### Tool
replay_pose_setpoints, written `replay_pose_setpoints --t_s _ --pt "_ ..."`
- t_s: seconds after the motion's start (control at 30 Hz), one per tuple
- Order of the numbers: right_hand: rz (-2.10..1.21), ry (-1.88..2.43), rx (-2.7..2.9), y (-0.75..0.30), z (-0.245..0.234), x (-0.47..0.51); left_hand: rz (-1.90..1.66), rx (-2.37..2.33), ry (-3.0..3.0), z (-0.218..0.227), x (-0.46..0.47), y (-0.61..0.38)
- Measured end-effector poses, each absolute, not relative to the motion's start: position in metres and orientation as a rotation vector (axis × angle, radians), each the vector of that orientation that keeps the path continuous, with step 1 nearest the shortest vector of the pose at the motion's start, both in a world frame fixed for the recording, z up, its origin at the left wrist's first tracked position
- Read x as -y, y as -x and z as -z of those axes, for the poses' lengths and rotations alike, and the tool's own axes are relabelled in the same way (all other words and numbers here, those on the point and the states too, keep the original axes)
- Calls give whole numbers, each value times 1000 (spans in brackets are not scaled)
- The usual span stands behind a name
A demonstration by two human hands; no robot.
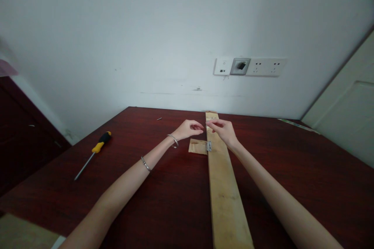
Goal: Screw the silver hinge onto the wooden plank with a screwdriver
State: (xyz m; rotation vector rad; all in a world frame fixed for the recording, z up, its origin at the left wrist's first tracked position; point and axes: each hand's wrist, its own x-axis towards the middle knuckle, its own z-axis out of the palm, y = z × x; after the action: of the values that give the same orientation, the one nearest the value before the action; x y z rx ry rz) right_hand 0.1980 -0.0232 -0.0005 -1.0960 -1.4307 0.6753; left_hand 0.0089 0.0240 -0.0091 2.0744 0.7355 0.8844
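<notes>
A long pale wooden plank lies lengthwise on the dark red table, running away from me. A small metal hinge joins its left edge to a short wooden block. My left hand hovers just above the block with its fingers curled into a pinch; what they hold is too small to make out. My right hand is over the plank's far end, fingers pinched together toward the left hand. The two fingertips almost meet.
A screwdriver with a yellow and black handle lies on the table's left side. One small screw rests near the far edge. Wall sockets sit above the table. A white door stands at the right.
</notes>
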Motion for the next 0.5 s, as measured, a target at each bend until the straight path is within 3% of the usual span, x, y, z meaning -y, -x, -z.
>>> replay_pose_setpoints --t_s 0.23,0.5 --pt "-715 1150 1467 -211 11 27 -452 -755 -2604 24 -22 -9" --pt "-711 1182 1493 -214 33 29 -99 -832 -2716 32 -16 -11"
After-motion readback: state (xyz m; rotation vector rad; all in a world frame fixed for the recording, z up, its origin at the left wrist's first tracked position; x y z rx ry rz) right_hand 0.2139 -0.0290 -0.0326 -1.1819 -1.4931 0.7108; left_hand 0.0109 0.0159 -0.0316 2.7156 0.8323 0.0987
